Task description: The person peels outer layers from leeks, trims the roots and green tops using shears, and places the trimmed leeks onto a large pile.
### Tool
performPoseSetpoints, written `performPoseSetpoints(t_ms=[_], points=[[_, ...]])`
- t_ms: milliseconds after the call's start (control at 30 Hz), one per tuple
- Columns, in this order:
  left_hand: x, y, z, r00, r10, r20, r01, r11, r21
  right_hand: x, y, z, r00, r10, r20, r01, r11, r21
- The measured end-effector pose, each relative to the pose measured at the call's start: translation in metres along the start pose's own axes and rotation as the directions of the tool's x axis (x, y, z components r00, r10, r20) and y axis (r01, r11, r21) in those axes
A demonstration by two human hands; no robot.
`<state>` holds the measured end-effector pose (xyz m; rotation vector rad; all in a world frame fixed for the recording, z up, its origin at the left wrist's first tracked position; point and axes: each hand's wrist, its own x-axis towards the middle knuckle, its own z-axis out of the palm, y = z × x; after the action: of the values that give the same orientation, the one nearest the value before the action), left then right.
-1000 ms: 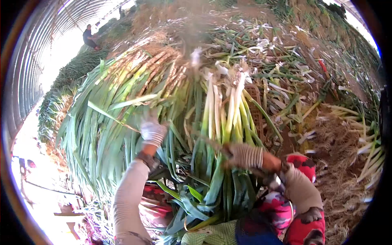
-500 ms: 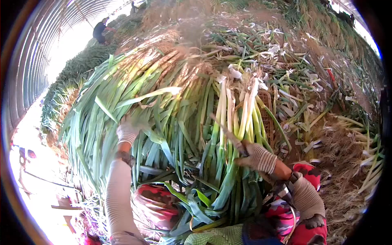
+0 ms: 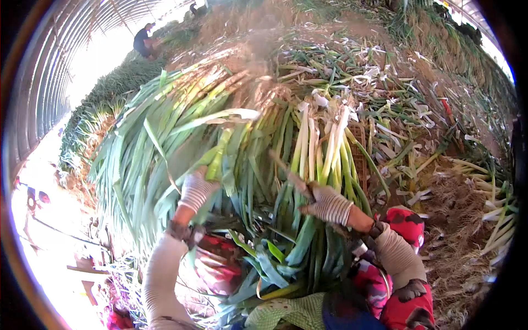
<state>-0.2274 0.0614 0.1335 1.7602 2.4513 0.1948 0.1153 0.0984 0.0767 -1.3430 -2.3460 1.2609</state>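
Note:
My left hand [image 3: 198, 191], in a striped glove, is closed around a green leek [image 3: 221, 151] at the front of a big heap of leeks [image 3: 132, 159]. Its pale end points away from me. In my right hand [image 3: 331, 205], also gloved, is a knife [image 3: 291, 175], its blade pointing up and left. Just beyond the knife lies a bunch of leeks with white stems [image 3: 302, 140], their leaves draped toward my lap. Part of the knife's handle is hidden by my fingers.
A brown plastic crate [image 3: 358, 151] shows partly beside the white stems. Cut leaves and scraps [image 3: 396, 118] cover the ground to the right, with dry roots [image 3: 451, 236] nearer me. Another person [image 3: 144, 41] is far back at the left.
My left hand has moved right and slightly down, and a leek now shows in its grip. My right hand with the knife has shifted slightly left and up.

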Motion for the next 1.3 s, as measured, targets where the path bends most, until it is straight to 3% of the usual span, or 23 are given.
performPoseSetpoints(t_ms=[33,100,167,200,233,267,300,400,433,467,500,600,633,767,800,867,967,1033,1067,1100,1200,1300], points=[[-0.025,0.013,0.003,0.997,0.070,0.018,-0.069,0.996,-0.059,-0.008,-0.005,-0.006,0.999,-0.007,-0.046,0.008,1.000,0.019],[-0.071,0.026,0.022,0.990,0.110,0.091,-0.052,0.869,-0.492,-0.029,-0.018,-0.009,0.995,0.008,-0.102,-0.011,1.000,-0.023],[-0.106,0.036,0.057,0.985,0.094,0.143,0.046,0.658,-0.752,-0.050,-0.025,0.003,0.979,-0.170,-0.115,0.175,0.984,0.039],[-0.118,0.040,0.074,0.971,0.048,0.235,0.156,0.619,-0.770,-0.062,-0.028,0.008,0.959,-0.252,-0.128,0.262,0.963,0.068],[-0.128,0.045,0.096,0.979,0.034,0.203,0.124,0.688,-0.715,-0.071,-0.034,0.009,0.992,-0.121,0.022,0.122,0.990,-0.063],[-0.136,0.049,0.119,0.985,0.028,0.169,0.090,0.753,-0.652,-0.077,-0.032,0.012,0.997,-0.074,0.028,0.077,0.989,-0.129],[-0.141,0.058,0.134,0.972,-0.008,0.236,0.168,0.729,-0.664,-0.082,-0.029,0.015,0.999,-0.027,0.032,0.033,0.980,-0.196],[-0.150,0.079,0.154,0.990,-0.025,0.138,0.101,0.813,-0.574,-0.094,-0.033,0.014,0.984,0.113,0.137,-0.067,0.951,-0.302],[-0.146,0.077,0.163,0.985,0.018,0.174,0.143,0.497,-0.856,-0.098,-0.034,0.019,0.979,0.127,0.158,-0.070,0.943,-0.326],[-0.140,0.074,0.170,0.980,0.070,0.188,0.181,0.092,-0.979,-0.100,-0.036,0.022,0.974,0.138,0.180,-0.068,0.934,-0.350],[-0.149,0.092,0.130,0.972,0.034,0.232,0.231,0.041,-0.972,-0.095,-0.035,0.023,0.972,0.159,0.172,-0.094,0.938,-0.335],[-0.152,0.104,0.106,0.982,0.076,0.174,0.178,-0.036,-0.983,-0.097,-0.058,-0.005,0.991,0.107,0.076,-0.084,0.963,-0.257],[-0.158,0.115,0.103,0.994,0.016,0.113,0.113,-0.039,-0.993,-0.097,-0.053,-0.007,1.000,0.010,-0.021,-0.015,0.960,-0.280],[-0.153,0.151,0.129,0.981,0.156,0.119,0.135,-0.096,-0.986,-0.122,-0.049,-0.020,0.978,0.158,-0.136,-0.197,0.912,-0.359],[-0.151,0.164,0.136,0.986,0.130,0.100,0.109,-0.064,-0.992,-0.129,-0.041,-0.019,0.972,0.184,-0.144,-0.225,0.902,-0.368],[-0.137,0.175,0.183,0.968,0.234,0.094,0.050,0.190,-0.981,-0.142,-0.023,-0.012,0.960,0.234,-0.156,-0.277,0.881,-0.383],[-0.148,0.199,0.165,0.980,0.147,0.137,0.090,0.288,-0.953,-0.153,-0.014,-0.002,0.936,0.292,-0.198,-0.347,0.859,-0.376],[-0.154,0.199,0.164,0.987,0.092,0.130,0.120,0.108,-0.987,-0.159,-0.003,0.008,0.915,0.293,-0.278,-0.378,0.864,-0.332],[-0.156,0.198,0.163,0.990,0.060,0.131,0.130,0.018,-0.991,-0.161,0.002,0.013,0.922,0.302,-0.244,-0.372,0.867,-0.332],[-0.158,0.196,0.156,0.989,0.033,0.143,0.136,0.162,-0.977,-0.161,0.005,0.018,0.928,0.308,-0.210,-0.364,0.871,-0.331],[-0.154,0.195,0.178,1.000,-0.008,-0.018,-0.015,0.244,-0.970,-0.154,0.011,0.028,0.912,0.366,-0.183,-0.407,0.863,-0.300],[-0.155,0.196,0.168,0.998,0.044,0.041,0.028,0.259,-0.966,-0.140,0.015,0.022,0.901,0.361,-0.240,-0.419,0.866,-0.272]])
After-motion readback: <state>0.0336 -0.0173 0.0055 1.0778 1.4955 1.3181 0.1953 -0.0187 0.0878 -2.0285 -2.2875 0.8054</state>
